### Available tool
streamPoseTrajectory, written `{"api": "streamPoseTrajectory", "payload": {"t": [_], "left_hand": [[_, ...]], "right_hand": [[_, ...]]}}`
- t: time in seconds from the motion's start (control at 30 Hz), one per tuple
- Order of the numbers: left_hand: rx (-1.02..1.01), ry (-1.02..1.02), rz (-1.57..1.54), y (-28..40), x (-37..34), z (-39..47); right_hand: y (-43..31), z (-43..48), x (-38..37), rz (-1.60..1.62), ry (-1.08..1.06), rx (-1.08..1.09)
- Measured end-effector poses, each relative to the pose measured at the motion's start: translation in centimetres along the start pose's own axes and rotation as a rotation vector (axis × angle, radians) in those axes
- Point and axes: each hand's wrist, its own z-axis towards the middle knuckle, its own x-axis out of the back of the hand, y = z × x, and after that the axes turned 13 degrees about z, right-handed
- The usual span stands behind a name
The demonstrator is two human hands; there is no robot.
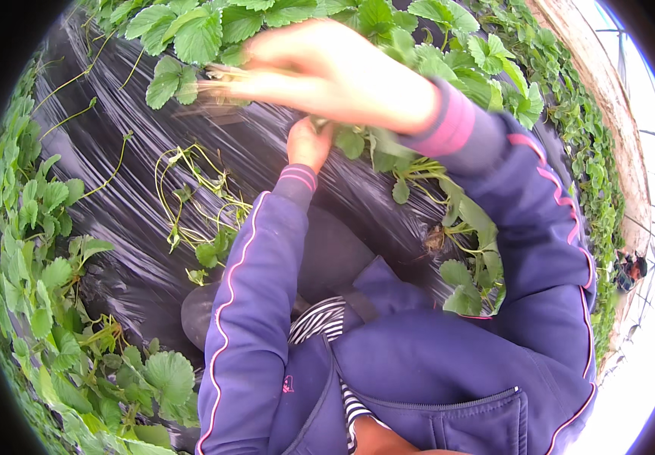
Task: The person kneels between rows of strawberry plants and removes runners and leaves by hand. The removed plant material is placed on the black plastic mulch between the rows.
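Note:
Blurred by motion, my right hand [333, 79] reaches across the upper middle, its fingers closed around a small bundle of pale stems [222, 77]. Below it, my left hand [308, 145] has its fingers curled round a green part of a strawberry plant [319, 121], mostly hidden behind the right hand. Leaves [351, 142] hang just right of the left hand. Leafy strawberry plants [199, 34] stand beyond both hands. Black plastic mulch film [247, 142] covers the ground beneath them.
Loose trimmed runners [191, 187] lie on the film to the left. An uprooted strawberry plant with brown roots [435, 239] lies by my right sleeve. Rows of strawberry plants [54, 273] line the left side, and others [589, 165] the right. A distant person [630, 272] is near the greenhouse wall.

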Motion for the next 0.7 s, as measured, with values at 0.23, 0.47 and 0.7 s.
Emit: {"api": "streamPoseTrajectory", "payload": {"t": [0.23, 0.47, 0.7], "left_hand": [[-0.184, 0.065, -0.031, -2.2, -2.1, 1.9], [0.035, -0.25, -0.298, 1.4, 1.5, 2.7], [0.292, -0.427, -0.337, 2.4, 2.6, 4.7]], "right_hand": [[1.6, -1.3, -3.1, 0.127, -0.03, -0.021], [11.4, -17.0, -5.9, -0.135, 0.201, -0.727], [15.9, -16.2, -5.9, 0.421, 0.58, -0.931]]}}
